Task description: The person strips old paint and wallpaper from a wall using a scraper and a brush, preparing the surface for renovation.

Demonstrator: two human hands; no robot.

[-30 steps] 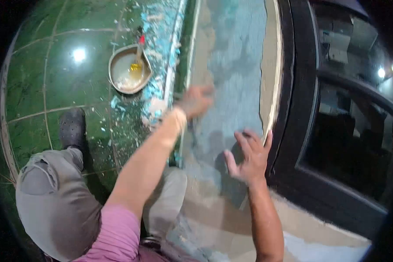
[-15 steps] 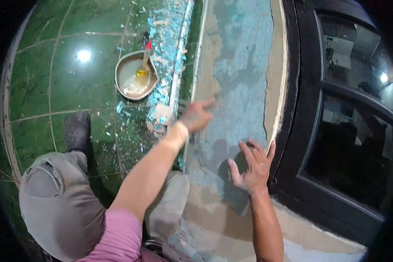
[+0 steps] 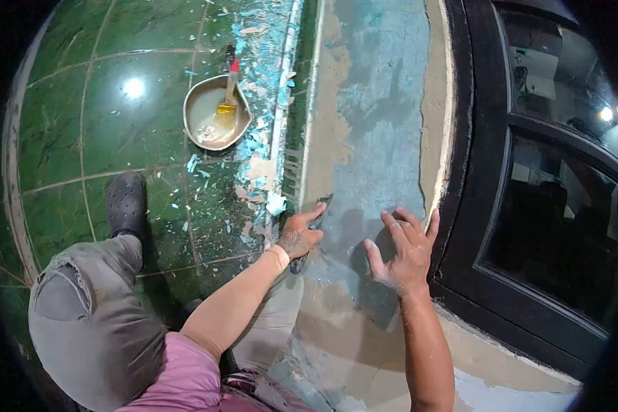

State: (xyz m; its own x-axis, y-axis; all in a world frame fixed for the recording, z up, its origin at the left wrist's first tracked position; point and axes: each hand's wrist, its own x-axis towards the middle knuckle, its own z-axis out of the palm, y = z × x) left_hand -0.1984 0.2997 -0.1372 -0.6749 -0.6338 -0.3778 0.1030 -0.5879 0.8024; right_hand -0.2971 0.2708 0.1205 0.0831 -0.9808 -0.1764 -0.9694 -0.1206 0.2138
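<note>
My left hand (image 3: 299, 237) is closed around a scraper (image 3: 297, 265), whose dark handle sticks out below the fist. Its thin dark blade shows past the fingertips, against the left part of a wall strip (image 3: 381, 154) with patchy blue-grey and beige paint. The forefinger lies along the tool toward the blade. My right hand (image 3: 403, 255) rests on the same strip, fingers spread and holding nothing, its little finger close to the cream edge beside the dark frame.
A dark-framed glass window or door (image 3: 491, 185) borders the strip on the right. On the green tiled floor (image 3: 113, 127), a bowl (image 3: 198, 139) of cloudy liquid holds a paintbrush (image 3: 227, 105). Blue and white paint flakes (image 3: 257, 142) litter the floor along the wall.
My left hand has moved down the strip toward me, and the scraper now shows clearly. My right hand stays almost in place. The view has shifted slightly.
</note>
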